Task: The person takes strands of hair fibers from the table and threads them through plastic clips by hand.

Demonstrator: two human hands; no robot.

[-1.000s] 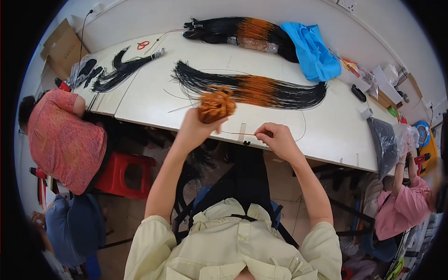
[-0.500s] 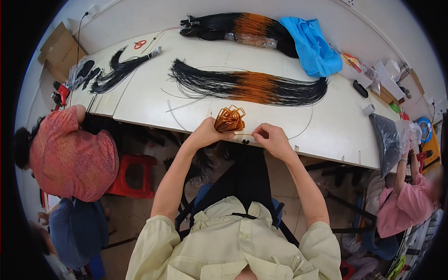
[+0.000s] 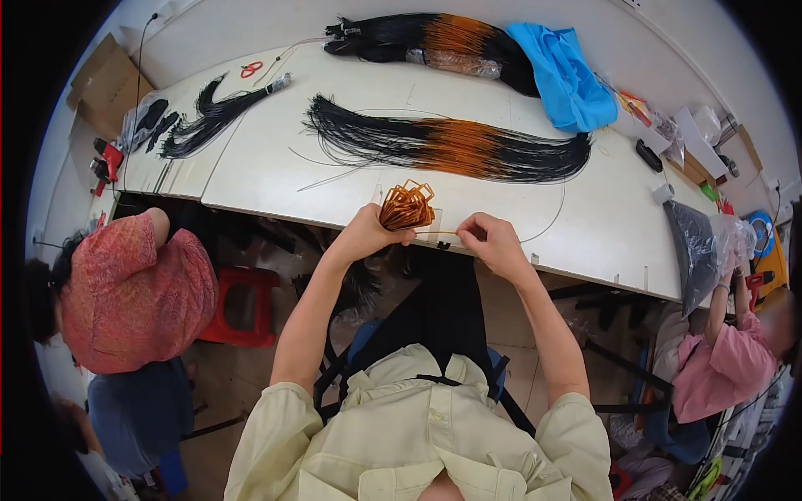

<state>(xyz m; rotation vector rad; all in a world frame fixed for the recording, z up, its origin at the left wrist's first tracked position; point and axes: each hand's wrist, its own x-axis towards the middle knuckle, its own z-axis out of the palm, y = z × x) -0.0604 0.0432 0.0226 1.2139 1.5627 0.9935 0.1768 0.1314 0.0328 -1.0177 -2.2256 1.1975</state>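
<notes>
Holding a looped orange bundle [image 3: 407, 204] in the left hand [image 3: 368, 232], wrapped snugly around the lower end, with the folded loops sticking out the top. Pinching a thin orange strand [image 3: 439, 232] between thumb and finger of the right hand [image 3: 493, 242], pretty much level with the left. Running straight across the gap from one hand to the other, but can't tell if joined to the looped bundle. Both right at the front edge of the table [image 3: 501, 200], just above a little black clip [image 3: 444, 245].

Straight ahead on the table, a long black-and-orange bundle [image 3: 459, 146], lying sideways, kinda frayed at the left end. Behind that, a thicker bundle [image 3: 455, 35] with clear wrap along part of it, plus a bright blue cloth [image 3: 568, 83] against its right end. Over to the left, a smaller black bundle [image 3: 217, 117], bound at one end, near some red loops [image 3: 251, 69]. Off to the right, a dark oblong thing [image 3: 648, 156], too small to make out.

Also in view: a person in a red patterned top [image 3: 138, 284] beside a red stool [image 3: 246, 309], and a person in pink [image 3: 723, 367] far right.
</notes>
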